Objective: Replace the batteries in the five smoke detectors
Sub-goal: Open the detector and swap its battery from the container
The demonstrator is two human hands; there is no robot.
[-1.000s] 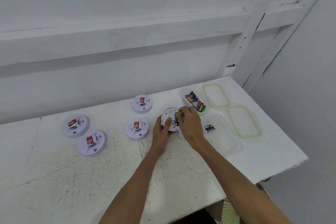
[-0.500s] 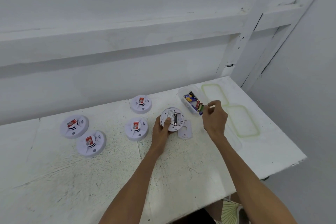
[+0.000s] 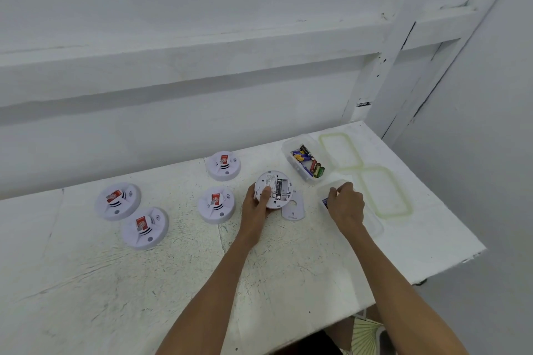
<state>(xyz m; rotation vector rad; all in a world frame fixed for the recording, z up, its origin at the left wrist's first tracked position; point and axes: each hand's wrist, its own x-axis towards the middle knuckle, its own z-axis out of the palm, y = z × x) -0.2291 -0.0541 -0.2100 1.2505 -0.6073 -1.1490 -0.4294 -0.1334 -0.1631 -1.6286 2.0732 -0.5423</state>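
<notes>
One white smoke detector [image 3: 274, 188] lies back side up on the white table [image 3: 144, 282], its battery bay open with a dark battery inside. My left hand [image 3: 255, 206] grips its left rim, thumb on the back. Its loose cover plate [image 3: 294, 208] lies just right of it. My right hand [image 3: 346, 206] hovers with curled fingers over a near clear tub [image 3: 375, 229]; a blue battery [image 3: 325, 202] shows at the hand's left edge. What the fingers hold is hidden. A far clear tub [image 3: 288, 150] holds several batteries [image 3: 307, 160].
Four more smoke detectors sit face up with red stickers: the far middle detector [image 3: 223, 166], the near middle detector [image 3: 216, 204], the far left detector [image 3: 117, 201] and the near left detector [image 3: 145, 228]. Two clear lids, the far lid [image 3: 340, 150] and the near lid [image 3: 386, 196], lie at the right. The table edge [image 3: 450, 265] runs close on the right.
My right hand left the detector's battery bay, swung right past the far battery tub, and now hangs over the near tub. My left hand kept its hold on the detector.
</notes>
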